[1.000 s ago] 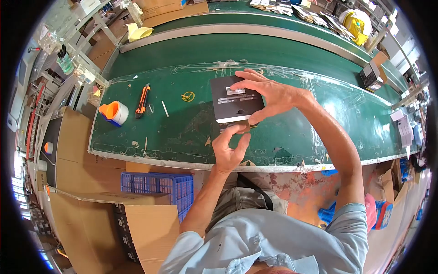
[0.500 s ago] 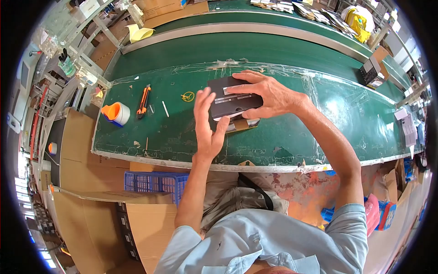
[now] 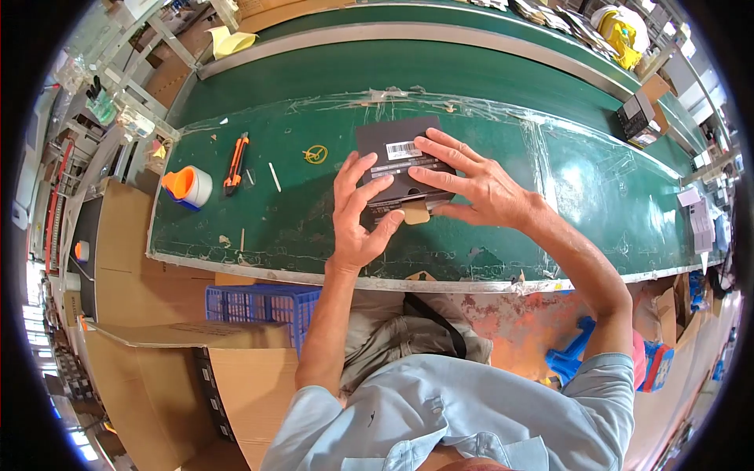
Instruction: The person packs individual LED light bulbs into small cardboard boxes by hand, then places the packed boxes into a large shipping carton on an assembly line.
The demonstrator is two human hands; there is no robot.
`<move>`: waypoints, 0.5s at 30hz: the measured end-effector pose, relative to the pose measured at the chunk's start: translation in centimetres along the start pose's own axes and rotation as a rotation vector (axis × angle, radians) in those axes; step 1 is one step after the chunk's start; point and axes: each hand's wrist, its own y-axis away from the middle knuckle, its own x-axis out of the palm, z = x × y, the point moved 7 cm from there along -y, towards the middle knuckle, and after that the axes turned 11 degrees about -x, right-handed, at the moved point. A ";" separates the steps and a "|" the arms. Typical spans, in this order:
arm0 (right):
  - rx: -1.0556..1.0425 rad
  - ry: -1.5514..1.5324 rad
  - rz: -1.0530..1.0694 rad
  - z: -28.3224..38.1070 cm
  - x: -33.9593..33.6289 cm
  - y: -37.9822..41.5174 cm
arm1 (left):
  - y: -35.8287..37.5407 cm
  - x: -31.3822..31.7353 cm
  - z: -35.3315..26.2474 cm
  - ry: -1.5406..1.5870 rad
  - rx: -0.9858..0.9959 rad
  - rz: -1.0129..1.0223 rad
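A small black cardboard box (image 3: 390, 135) with a white barcode label lies on the green worktable (image 3: 290, 228). A brown flap sticks out at its near side. My left hand (image 3: 357, 208) is at the box's left side, fingers on its top and thumb at the near edge. Across the right part of the top lies my right hand (image 3: 483, 184), its fingers bent over the box and its thumb by the near right corner. Between them the two hands hold the box. What is inside the box is hidden.
To the left are an orange-and-black box cutter (image 3: 236, 165), a tape roll with an orange core (image 3: 188, 187), a thin white stick (image 3: 274, 177) and a yellow rubber band (image 3: 316, 154). An open carton (image 3: 642, 122) stands far right. Below are a blue crate (image 3: 263, 310) and a large cardboard box (image 3: 251, 392).
My left hand has come in from beside the box onto its left edge. The box's near flap is lower, and the right fingers have shifted, showing the barcode label. The whole view has shifted slightly.
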 end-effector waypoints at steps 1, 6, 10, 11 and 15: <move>0.009 -0.011 0.007 -0.5 0.4 0.2 | 0.1 -0.1 -0.3 -0.116 0.048 -0.001; -0.128 0.161 -0.034 -0.6 0.9 0.4 | -0.1 0.0 -1.7 -0.396 0.135 0.008; -0.031 0.223 -0.002 0.7 0.0 -0.2 | -1.4 1.6 -2.7 -0.385 0.134 0.051; -0.036 0.230 0.004 1.5 -0.1 -0.5 | -1.5 1.8 -3.0 -0.411 0.147 0.043; 0.005 0.090 -0.228 3.5 -0.9 -0.5 | -1.3 2.0 -3.0 -0.355 0.122 -0.006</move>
